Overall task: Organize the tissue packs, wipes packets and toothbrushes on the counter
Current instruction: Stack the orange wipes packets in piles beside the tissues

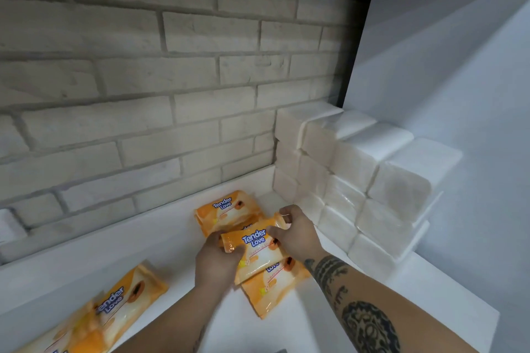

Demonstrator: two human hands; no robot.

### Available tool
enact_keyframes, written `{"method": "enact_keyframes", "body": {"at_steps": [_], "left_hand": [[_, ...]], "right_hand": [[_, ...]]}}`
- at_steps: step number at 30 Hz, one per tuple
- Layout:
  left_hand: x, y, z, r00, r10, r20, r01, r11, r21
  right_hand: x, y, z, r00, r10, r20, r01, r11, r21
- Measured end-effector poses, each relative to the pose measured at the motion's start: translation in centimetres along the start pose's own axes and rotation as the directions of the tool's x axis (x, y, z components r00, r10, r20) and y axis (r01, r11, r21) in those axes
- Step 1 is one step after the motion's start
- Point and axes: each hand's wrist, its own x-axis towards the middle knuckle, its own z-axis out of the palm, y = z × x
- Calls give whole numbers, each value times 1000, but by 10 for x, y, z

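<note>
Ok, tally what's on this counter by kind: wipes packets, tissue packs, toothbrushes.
Wipes packets: at least 5, piles overlap
Tissue packs: 12 showing
Toothbrushes: 0 in view
Total: at least 17

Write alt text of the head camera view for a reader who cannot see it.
The left hand and right hand hold one orange wipes packet by its ends over a white counter. More orange packets lie behind it, under it and at lower left. White tissue packs stand stacked at the right, by a brick wall.
</note>
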Motion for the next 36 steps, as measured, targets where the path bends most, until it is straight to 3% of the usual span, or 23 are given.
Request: {"method": "enact_keyframes", "body": {"at_steps": [5,12,15,17,19,22,25,27,36], "left_hand": [[21,0,4,993,-69,-98,73,997,33],[30,-3,12,982,-134,-131,133,991,-17],[30,-3,12,987,-63,-148,68,997,33],[32,-7,10,982,20,-189,17,982,190],[31,-11,8,962,200,-186,-119,921,371],[30,-15,9,873,488,10,-418,737,532],[24,-12,10,851,436,293,-517,594,616],[26,-12,8,864,377,334,-499,549,670],[28,-6,5,882,290,370,-470,534,702]], "right_hand": [[24,1,24,997,-63,36,64,997,-37],[51,11,44,985,-141,97,164,940,-298],[52,16,47,981,-164,104,191,908,-374],[49,18,47,979,-170,114,203,883,-423],[46,19,47,975,-183,128,221,863,-455],[42,21,47,960,-236,149,279,823,-494],[41,28,47,936,-299,188,352,763,-542],[43,31,47,929,-300,217,370,745,-555],[43,25,39,925,-227,305,369,730,-576]]}}
